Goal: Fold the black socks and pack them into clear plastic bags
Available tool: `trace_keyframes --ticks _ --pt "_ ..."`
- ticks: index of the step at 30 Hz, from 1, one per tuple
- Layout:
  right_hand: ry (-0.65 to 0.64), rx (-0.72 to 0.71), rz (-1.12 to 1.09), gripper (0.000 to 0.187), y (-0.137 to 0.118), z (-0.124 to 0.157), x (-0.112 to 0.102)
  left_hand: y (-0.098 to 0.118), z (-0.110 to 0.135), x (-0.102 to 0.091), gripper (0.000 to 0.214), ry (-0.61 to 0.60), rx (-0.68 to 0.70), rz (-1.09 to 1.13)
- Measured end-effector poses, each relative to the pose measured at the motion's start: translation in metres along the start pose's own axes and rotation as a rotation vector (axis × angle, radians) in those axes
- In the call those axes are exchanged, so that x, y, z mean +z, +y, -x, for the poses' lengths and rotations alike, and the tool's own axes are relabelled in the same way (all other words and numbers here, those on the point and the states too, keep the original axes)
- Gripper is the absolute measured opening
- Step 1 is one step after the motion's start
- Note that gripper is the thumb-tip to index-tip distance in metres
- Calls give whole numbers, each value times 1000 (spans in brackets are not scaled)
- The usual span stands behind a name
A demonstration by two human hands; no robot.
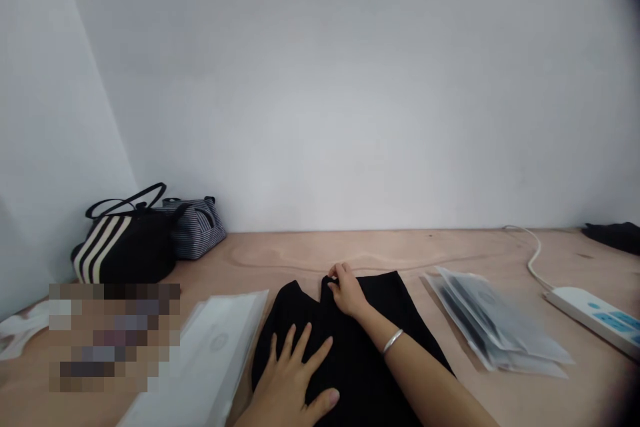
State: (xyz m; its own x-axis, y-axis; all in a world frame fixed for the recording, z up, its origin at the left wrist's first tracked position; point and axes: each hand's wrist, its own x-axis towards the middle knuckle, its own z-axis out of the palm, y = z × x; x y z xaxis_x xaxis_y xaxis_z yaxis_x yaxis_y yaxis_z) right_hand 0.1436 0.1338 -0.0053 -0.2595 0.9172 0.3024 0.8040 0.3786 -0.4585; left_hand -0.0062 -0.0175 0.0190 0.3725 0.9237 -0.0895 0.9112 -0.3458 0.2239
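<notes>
A piece of black clothing (367, 347) lies on the table in front of me, with a V-shaped gap in its far edge; whether it is trousers or another garment I cannot tell. My left hand (295, 367) rests flat on its left part, fingers spread. At the far edge, just right of the gap, my right hand (346, 290) is closed on the cloth with bent fingertips. A silver bangle (393, 341) circles my right wrist. Frosted plastic bags (210, 340) lie to the left of the clothing. More frosted bags (500, 320), with dark contents, are stacked to its right.
A black bag with white stripes (145, 250) and a striped pouch (197, 230) stand at the back left by the wall. A white power strip (595, 313) with its cord is at the right. Dark cloth (615, 235) lies far right. One patch at left is pixelated.
</notes>
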Motion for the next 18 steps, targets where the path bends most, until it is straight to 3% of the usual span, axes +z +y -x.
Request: trace_keyframes --ticks 6,10,12,15,18 --pt "42 -21 81 38 -17 31 -1 -2 0 2 62 22 9 -6" --pt "-196 -20 129 64 -20 51 5 -6 -1 7 60 47 44 4" --pt "-293 -3 146 66 -20 55 3 -7 -1 9 60 67 45 2" --pt "-295 -16 153 59 -17 55 -14 -6 -1 11 59 77 40 -7" --pt "-189 36 203 48 -3 55 -51 -6 0 10 59 88 37 -15"
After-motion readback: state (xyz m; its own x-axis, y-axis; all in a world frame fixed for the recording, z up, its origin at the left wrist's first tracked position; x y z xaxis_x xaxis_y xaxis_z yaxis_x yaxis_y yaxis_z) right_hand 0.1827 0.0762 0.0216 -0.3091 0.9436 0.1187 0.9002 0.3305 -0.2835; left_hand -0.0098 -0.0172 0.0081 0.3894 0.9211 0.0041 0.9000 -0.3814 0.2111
